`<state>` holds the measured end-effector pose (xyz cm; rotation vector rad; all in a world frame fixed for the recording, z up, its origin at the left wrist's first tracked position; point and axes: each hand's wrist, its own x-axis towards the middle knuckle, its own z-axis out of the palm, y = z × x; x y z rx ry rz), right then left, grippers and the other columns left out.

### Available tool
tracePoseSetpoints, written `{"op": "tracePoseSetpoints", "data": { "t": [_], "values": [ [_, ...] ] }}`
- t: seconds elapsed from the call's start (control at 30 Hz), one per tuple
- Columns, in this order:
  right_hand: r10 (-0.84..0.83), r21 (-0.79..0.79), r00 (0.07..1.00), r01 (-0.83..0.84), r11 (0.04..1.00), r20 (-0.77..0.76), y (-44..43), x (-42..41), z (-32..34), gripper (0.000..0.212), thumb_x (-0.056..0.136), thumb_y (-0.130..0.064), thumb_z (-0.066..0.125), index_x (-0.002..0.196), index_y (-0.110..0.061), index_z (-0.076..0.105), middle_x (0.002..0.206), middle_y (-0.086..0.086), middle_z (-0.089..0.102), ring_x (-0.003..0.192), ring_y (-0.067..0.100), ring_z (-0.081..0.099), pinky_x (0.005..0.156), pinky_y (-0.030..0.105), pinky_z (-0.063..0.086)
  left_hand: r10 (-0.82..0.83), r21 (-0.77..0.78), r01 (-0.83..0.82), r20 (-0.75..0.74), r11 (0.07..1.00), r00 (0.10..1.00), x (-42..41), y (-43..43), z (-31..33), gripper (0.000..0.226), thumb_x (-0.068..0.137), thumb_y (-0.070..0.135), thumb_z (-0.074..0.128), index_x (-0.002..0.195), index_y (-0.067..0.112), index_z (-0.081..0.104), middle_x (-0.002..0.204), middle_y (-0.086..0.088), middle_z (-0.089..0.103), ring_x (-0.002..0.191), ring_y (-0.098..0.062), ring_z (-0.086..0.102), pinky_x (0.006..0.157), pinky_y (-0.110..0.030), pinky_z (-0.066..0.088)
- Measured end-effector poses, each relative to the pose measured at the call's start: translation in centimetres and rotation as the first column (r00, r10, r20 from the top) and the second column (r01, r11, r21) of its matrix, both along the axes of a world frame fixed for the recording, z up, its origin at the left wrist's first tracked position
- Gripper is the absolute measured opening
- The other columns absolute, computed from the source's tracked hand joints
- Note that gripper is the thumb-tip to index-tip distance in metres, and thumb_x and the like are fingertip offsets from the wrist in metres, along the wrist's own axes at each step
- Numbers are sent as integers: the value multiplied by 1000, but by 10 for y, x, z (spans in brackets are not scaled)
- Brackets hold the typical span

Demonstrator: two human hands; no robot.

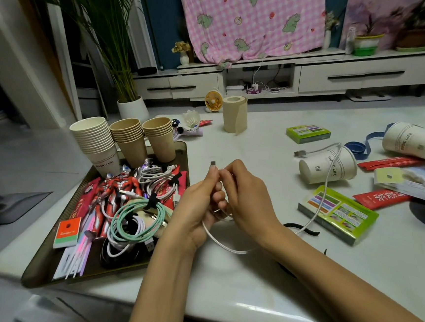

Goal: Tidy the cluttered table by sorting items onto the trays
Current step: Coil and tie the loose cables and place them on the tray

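Over table (247,279), cable plug (212,163) upward

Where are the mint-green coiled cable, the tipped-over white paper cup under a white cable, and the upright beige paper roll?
Mint-green coiled cable (136,202): head view, top of the coil.
Tipped-over white paper cup (313,167): head view, side wall.
Upright beige paper roll (234,114): head view, outer face.

Your desk (247,279) looks glossy, smooth, stone-like. Paper cups (131,138), matt. Cable (224,244) in your hands looks braided, silvery. Green box (337,214), glossy card.
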<state>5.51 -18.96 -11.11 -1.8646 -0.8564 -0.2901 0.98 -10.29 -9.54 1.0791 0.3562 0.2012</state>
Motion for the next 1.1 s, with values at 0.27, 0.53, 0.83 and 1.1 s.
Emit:
{"op": "tracePoseSetpoints", "data": {
  "t": [0.27, 0.53, 0.83, 1.1],
  "values": [
    [56, 18, 997, -55, 998, -48, 1, 8, -1, 36, 97, -28, 45, 62, -22, 39, 55, -2, 49, 50, 13, 43, 55, 28, 35, -93, -25, 93, 1, 995, 996, -3, 4, 0, 46, 95, 39, 42, 56, 14, 41, 43, 4, 34, 34, -8, 38, 41, -18, 43],
    [200, 32, 954, -198, 980, -224, 3, -2, 5, 27, 95, -33, 45, 110, -11, 49, 90, 0, 55, 84, 16, 55, 79, 28, 43, 132, -231, -99, 132, 968, 982, -2, 8, 4, 44, 99, 38, 32, 60, 19, 29, 34, 8, 26, 21, -1, 22, 21, -11, 14],
    [520, -255, 643, -733, 630, -562, -39, 23, 29, 18, 91, -29, 57, 91, -17, 71, 58, -5, 51, 52, 9, 41, 47, 14, 33, 272, -403, -129, 321, 906, 907, -27, 59, 27, 51, 98, 33, 21, 52, 18, 37, 37, 9, 26, 27, -3, 21, 28, -16, 13],
    [218, -401, 949, -296, 867, -229, -20, 78, 39, 15, 91, -19, 58, 90, -12, 71, 77, 8, 65, 57, 1, 50, 58, 14, 39, 67, -409, 61, 292, 910, 954, -45, 55, 47, 35, 94, 26, 34, 63, 16, 46, 46, 9, 34, 33, -3, 29, 36, -12, 20]
  ]
}}
